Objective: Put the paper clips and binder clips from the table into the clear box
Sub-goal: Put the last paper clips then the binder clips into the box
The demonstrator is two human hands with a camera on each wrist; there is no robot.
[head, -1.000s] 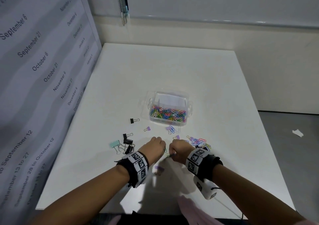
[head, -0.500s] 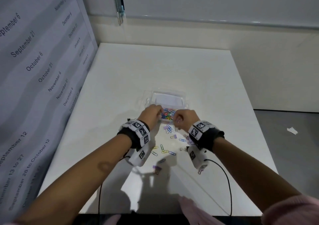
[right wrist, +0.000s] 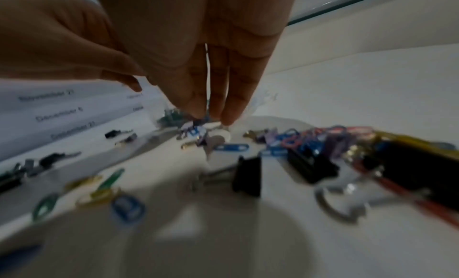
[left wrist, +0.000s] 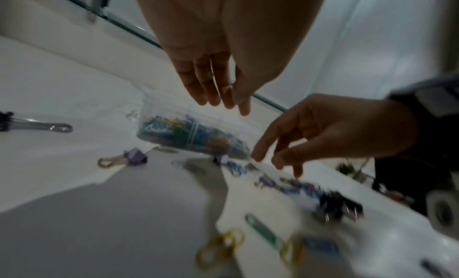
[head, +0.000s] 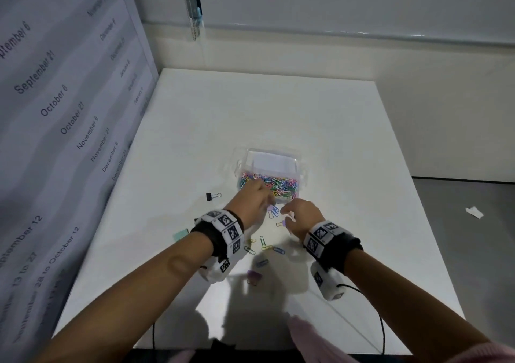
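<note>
Head view puts your two hands side by side at the near edge of the clear box [head: 271,164], which sits mid-table and already holds a heap of coloured paper clips [head: 274,184]. Your left hand [head: 252,199] reaches over the box's near left corner; the left wrist view shows its fingers [left wrist: 206,86] straight and close together, with nothing held. Your right hand [head: 299,213] hovers just short of the box, fingers loosely spread and pointing down (the right wrist view is blurred, so a clip between the fingertips cannot be ruled out).

Loose clips lie on the white table [head: 348,139] between your wrists and the box: a blue paper clip [head: 274,211] just beside the box wall, a purple binder clip [head: 282,224] near your right hand, and yellow, green and blue paper clips [head: 263,244] closer to you. Another purple binder clip [head: 253,275] lies nearer still. A black binder clip [head: 213,196] lies apart to the left of the box, and a mint binder clip [head: 181,235] shows beside your left wrist.
</note>
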